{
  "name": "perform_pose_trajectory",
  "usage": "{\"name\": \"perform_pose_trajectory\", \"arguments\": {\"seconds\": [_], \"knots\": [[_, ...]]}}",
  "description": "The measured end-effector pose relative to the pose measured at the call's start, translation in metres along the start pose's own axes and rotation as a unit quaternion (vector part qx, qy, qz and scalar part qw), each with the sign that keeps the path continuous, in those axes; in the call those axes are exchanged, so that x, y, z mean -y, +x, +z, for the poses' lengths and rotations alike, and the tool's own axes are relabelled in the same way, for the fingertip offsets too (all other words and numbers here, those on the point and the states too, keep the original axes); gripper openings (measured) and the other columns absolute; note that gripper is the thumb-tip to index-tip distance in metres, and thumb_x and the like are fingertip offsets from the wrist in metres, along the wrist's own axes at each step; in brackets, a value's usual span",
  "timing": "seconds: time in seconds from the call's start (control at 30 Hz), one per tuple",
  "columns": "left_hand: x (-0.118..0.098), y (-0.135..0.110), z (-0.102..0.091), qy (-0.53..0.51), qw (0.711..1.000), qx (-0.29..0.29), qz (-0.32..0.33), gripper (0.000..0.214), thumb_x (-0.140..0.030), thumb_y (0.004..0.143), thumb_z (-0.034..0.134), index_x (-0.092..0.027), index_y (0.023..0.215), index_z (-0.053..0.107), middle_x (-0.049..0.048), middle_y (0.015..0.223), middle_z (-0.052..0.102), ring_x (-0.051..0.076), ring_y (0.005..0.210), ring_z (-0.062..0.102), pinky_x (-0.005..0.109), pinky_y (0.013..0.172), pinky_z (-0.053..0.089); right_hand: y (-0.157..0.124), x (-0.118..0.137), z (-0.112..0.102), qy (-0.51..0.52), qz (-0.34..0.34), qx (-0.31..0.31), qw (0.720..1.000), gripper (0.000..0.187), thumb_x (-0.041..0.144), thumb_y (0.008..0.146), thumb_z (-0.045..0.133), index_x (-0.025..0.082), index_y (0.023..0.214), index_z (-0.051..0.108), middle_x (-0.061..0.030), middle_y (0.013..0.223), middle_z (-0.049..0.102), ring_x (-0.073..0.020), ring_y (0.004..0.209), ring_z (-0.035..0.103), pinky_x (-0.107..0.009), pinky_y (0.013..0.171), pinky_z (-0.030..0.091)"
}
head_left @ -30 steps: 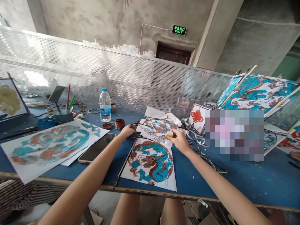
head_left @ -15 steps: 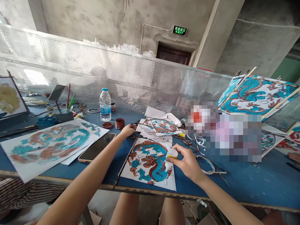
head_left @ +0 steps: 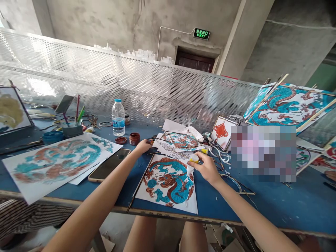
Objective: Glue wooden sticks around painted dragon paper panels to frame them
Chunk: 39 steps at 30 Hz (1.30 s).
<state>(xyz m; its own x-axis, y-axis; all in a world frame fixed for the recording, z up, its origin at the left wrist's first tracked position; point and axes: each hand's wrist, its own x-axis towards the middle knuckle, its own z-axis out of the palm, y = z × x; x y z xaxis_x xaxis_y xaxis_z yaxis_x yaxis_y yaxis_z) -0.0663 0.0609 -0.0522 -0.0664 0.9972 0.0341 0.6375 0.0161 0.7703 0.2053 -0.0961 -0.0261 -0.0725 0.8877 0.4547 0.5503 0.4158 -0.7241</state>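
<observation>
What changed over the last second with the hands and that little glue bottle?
The right hand keeps its grip on the small glue bottle: it drew the bottle back toward the body over the dragon print, then moved it partway forward again. The left hand stayed at the print's far left corner; phone and water bottle unmoved.

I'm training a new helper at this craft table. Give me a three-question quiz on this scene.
1. True or false: the right hand holds a small white bottle with a yellow cap.
2. Which lies just left of the dragon sheet? A) phone B) scissors C) cup
3. Fill in: the left hand rests on the blue ___.

Key: 1 true; 2 A; 3 table.
</observation>
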Motion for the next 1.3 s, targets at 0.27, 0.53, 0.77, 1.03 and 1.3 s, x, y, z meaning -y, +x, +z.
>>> {"name": "perform_pose_trajectory", "arguments": {"seconds": [0.27, 0.53, 0.77, 1.03, 1.3], "knots": [[-0.001, -0.001, -0.001, 0.000, 1.000, -0.001, -0.001, 0.019, -0.015, 0.062, 0.060, -0.015, 0.080, 0.061, 0.0045, 0.070, 0.066, 0.020, 0.071, 0.062, 0.023, 0.055, 0.042, 0.010, -0.007, 0.005, -0.013, -0.011, -0.017, 1.000, 0.030, 0.047, 0.071, 0.065, 0.019, 0.070, 0.055, 0.0001, 0.065, 0.056, -0.0160, 0.061, 0.050, -0.025, 0.056, 0.036], [-0.002, -0.002, 0.000, -0.002, 1.000, -0.003, -0.007, 0.017, -0.015, 0.064, 0.060, -0.016, 0.081, 0.059, 0.0038, 0.066, 0.063, 0.019, 0.067, 0.061, 0.025, 0.055, 0.043, -0.016, 0.010, 0.003, 0.010, 0.005, 0.027, 1.000, 0.023, 0.041, 0.074, 0.063, 0.019, 0.074, 0.057, -0.0004, 0.069, 0.058, -0.0166, 0.066, 0.051, -0.025, 0.059, 0.038], [-0.002, -0.002, 0.001, 0.004, 1.000, 0.005, -0.004, 0.019, -0.015, 0.066, 0.059, -0.014, 0.085, 0.058, 0.0072, 0.075, 0.066, 0.021, 0.071, 0.063, 0.025, 0.056, 0.044, -0.036, 0.030, 0.001, 0.015, 0.011, 0.046, 0.999, 0.021, 0.038, 0.073, 0.066, 0.019, 0.072, 0.057, 0.0006, 0.066, 0.058, -0.0151, 0.064, 0.050, -0.023, 0.058, 0.038], [-0.005, -0.004, -0.001, 0.019, 1.000, 0.017, -0.008, 0.022, -0.017, 0.066, 0.060, -0.013, 0.088, 0.059, 0.0099, 0.086, 0.067, 0.022, 0.078, 0.064, 0.025, 0.057, 0.045, -0.025, 0.018, 0.002, 0.015, 0.005, 0.032, 0.999, 0.022, 0.039, 0.074, 0.065, 0.018, 0.073, 0.057, 0.0009, 0.066, 0.057, -0.0144, 0.064, 0.049, -0.022, 0.058, 0.037], [-0.005, -0.004, -0.001, 0.029, 0.999, 0.015, -0.006, 0.022, -0.017, 0.066, 0.060, -0.014, 0.087, 0.058, 0.0082, 0.083, 0.067, 0.022, 0.078, 0.064, 0.025, 0.059, 0.046, -0.009, 0.004, 0.002, 0.002, -0.004, 0.005, 1.000, 0.024, 0.039, 0.073, 0.065, 0.018, 0.071, 0.055, 0.0006, 0.066, 0.057, -0.0150, 0.064, 0.050, -0.023, 0.058, 0.037]]}}
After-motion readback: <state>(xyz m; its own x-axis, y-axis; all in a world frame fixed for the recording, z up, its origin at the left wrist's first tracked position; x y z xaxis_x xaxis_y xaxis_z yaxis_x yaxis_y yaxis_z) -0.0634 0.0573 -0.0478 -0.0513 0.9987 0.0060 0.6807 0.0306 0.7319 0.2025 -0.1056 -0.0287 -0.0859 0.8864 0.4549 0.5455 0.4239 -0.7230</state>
